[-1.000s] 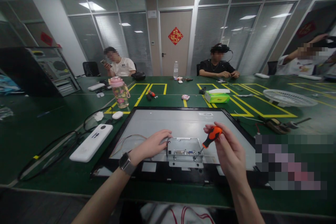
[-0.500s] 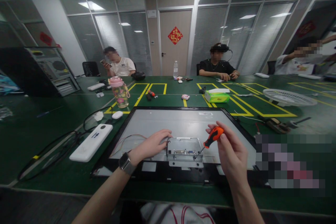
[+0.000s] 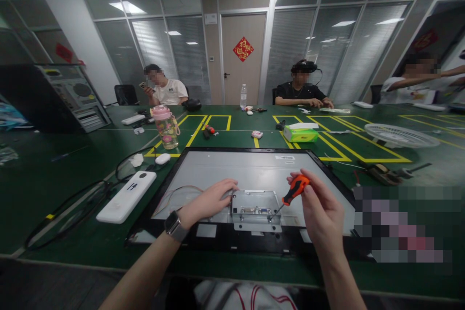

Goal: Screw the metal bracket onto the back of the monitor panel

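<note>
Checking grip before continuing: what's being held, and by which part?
The right hand holds the screwdriver by its orange and black handle; whether the left hand grips the metal box cannot be told.

Right of the screen [image 3: 232, 167], blurred squares [image 3: 407, 225] hid something; far left of it, the computer case [image 3: 69, 89] was cut off.

Light is dim; bright lamp panels [image 3: 128, 7] glare in the glass partitions [image 3: 187, 65]. A pale sheen washes the counter [image 3: 218, 266] toward its right edge, where coarse pixel blocks [image 3: 403, 223] hide a patch. Wide-angle distortion tilts the outer walls [image 3: 78, 24].
</note>
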`<action>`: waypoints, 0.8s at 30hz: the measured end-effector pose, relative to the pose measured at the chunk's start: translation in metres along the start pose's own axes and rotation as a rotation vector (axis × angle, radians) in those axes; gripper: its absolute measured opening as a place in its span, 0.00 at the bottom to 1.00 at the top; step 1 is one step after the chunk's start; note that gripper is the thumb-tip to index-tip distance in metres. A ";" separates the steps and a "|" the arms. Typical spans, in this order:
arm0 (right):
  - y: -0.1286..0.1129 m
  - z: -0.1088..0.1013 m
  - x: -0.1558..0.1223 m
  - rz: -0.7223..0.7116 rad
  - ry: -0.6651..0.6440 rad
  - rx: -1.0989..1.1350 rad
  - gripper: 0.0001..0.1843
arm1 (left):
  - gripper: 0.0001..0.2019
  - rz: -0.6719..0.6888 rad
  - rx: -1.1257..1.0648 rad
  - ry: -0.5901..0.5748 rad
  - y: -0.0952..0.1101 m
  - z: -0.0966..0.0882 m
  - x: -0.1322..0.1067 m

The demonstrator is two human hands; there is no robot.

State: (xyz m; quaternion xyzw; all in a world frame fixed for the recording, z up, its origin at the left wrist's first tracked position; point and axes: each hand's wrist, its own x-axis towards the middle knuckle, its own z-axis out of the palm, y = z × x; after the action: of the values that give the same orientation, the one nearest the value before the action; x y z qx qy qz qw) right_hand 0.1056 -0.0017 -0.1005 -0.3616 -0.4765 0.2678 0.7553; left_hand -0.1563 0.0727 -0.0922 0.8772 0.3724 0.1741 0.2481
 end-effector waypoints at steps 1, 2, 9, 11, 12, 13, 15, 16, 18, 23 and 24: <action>0.001 0.000 0.000 0.004 0.008 -0.002 0.15 | 0.18 0.000 -0.002 -0.003 0.000 0.000 0.000; 0.001 0.001 0.001 0.004 0.013 -0.003 0.15 | 0.17 0.001 -0.006 -0.003 0.000 0.000 0.000; -0.001 0.001 0.005 -0.067 0.003 0.065 0.08 | 0.17 0.000 -0.014 0.006 -0.001 0.000 0.000; -0.002 0.000 0.005 -0.004 -0.042 0.079 0.08 | 0.17 -0.001 -0.017 0.003 -0.001 0.000 0.000; -0.002 0.000 0.004 0.022 -0.070 0.088 0.09 | 0.17 0.000 -0.021 0.005 -0.001 0.000 0.000; -0.002 0.001 0.004 0.035 -0.096 0.097 0.10 | 0.17 0.002 -0.026 0.009 -0.001 0.000 0.001; -0.003 0.003 0.004 0.019 -0.137 0.113 0.10 | 0.17 0.003 -0.035 0.014 -0.002 0.001 0.001; -0.003 0.004 0.005 -0.008 -0.147 0.123 0.09 | 0.17 0.003 -0.038 0.014 -0.002 0.001 0.001; -0.003 0.006 0.006 -0.074 -0.140 0.148 0.06 | 0.17 0.002 -0.040 0.009 -0.003 0.001 0.001; -0.001 0.001 0.007 -0.026 -0.099 0.122 0.05 | 0.17 0.005 -0.038 0.012 -0.002 0.000 0.000; 0.000 0.000 0.006 0.004 -0.097 0.116 0.07 | 0.17 0.006 -0.040 0.014 -0.002 0.000 0.000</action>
State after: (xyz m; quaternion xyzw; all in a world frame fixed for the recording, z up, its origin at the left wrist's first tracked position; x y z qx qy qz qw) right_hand 0.1081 0.0032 -0.0973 -0.3047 -0.4954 0.3139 0.7505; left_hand -0.1572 0.0735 -0.0933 0.8719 0.3679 0.1883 0.2626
